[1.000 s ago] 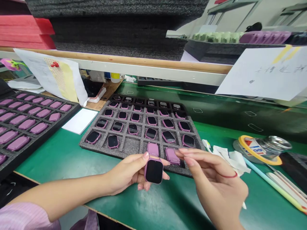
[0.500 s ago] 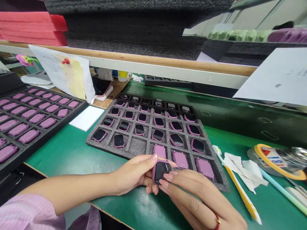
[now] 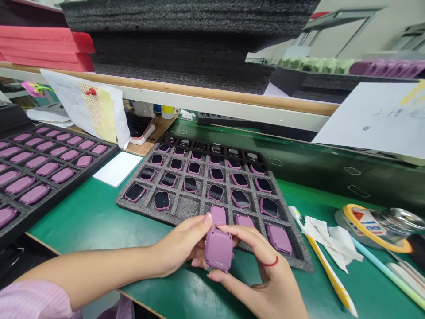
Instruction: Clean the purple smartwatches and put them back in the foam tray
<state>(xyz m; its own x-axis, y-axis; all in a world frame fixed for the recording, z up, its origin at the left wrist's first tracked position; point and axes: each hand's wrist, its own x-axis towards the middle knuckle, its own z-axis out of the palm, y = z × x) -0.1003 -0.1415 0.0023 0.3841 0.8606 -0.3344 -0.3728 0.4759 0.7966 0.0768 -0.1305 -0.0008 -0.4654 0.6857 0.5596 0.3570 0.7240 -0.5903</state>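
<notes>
Between my two hands, just over the front edge of the foam tray, is a purple smartwatch case (image 3: 218, 250) with its plain back toward me and tiny print near its lower edge. My left hand (image 3: 191, 239) grips its left side, thumb on top and fingers behind. My right hand (image 3: 262, 270) pinches it at the top and bottom edges with index finger and thumb. The grey foam tray (image 3: 187, 206) holds watch cases in its compartments, most with black screens up. A few in the front row, such as the purple case (image 3: 279, 238), lie back side up.
A second foam tray (image 3: 66, 188) of purple cases stands at left, with a white pad (image 3: 117, 169) beside it. To the right lie a toothbrush (image 3: 327, 266), crumpled tissue (image 3: 335, 241), and a glass jar (image 3: 395, 221) with orange tape (image 3: 352, 217). A shelf edge (image 3: 199, 94) crosses above.
The watch case has been turned over from its black screen to its purple back. My right hand has shifted from fingers across the screen to a pinch on the edges.
</notes>
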